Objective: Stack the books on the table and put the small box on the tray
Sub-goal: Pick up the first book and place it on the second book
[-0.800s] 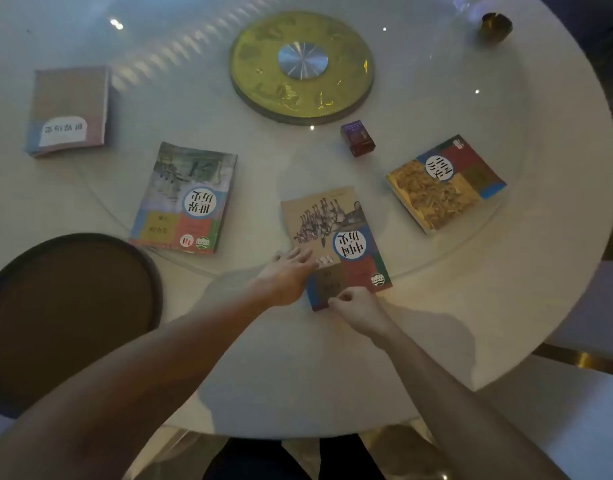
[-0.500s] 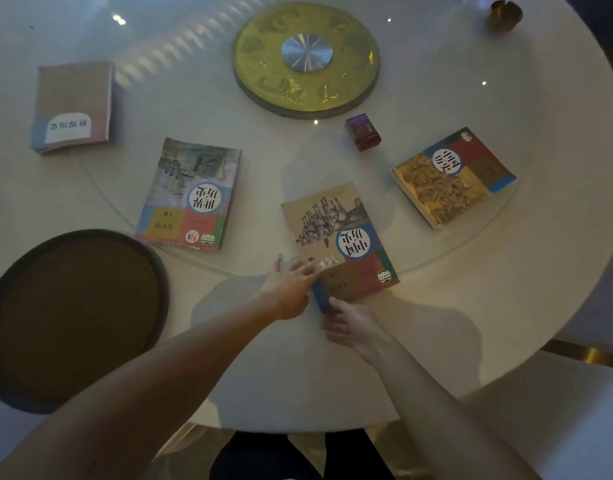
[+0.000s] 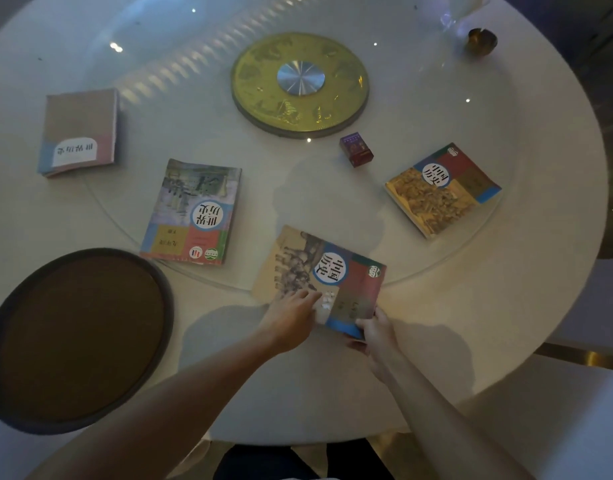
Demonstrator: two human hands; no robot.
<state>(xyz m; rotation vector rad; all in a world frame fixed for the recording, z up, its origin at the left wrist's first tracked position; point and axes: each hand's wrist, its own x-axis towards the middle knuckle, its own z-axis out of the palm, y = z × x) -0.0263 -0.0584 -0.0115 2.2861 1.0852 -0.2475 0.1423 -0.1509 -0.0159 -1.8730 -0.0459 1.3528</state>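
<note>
Several books lie apart on the white round table [image 3: 471, 323]. The nearest book [image 3: 332, 271], tan with a blue circle, is turned at an angle. My left hand [image 3: 291, 317] rests flat on its near left part, and my right hand [image 3: 376, 332] grips its near corner. A second book [image 3: 194, 213] lies to the left, a third [image 3: 443, 188] to the right, and a pink-grey one [image 3: 80, 131] at the far left. The small dark red box [image 3: 356, 148] stands between the books. The round brown tray [image 3: 80, 337] sits at the near left, nothing on it.
A gold turntable disc [image 3: 299, 84] with a silver hub sits in the table's middle under a glass top. A small brass bowl [image 3: 481, 41] stands at the far right edge. The near table edge runs just below my forearms.
The nearest book has turned clockwise and slid a little toward me. My right hand moved from its near edge to its near right corner. My left hand stayed on the cover.
</note>
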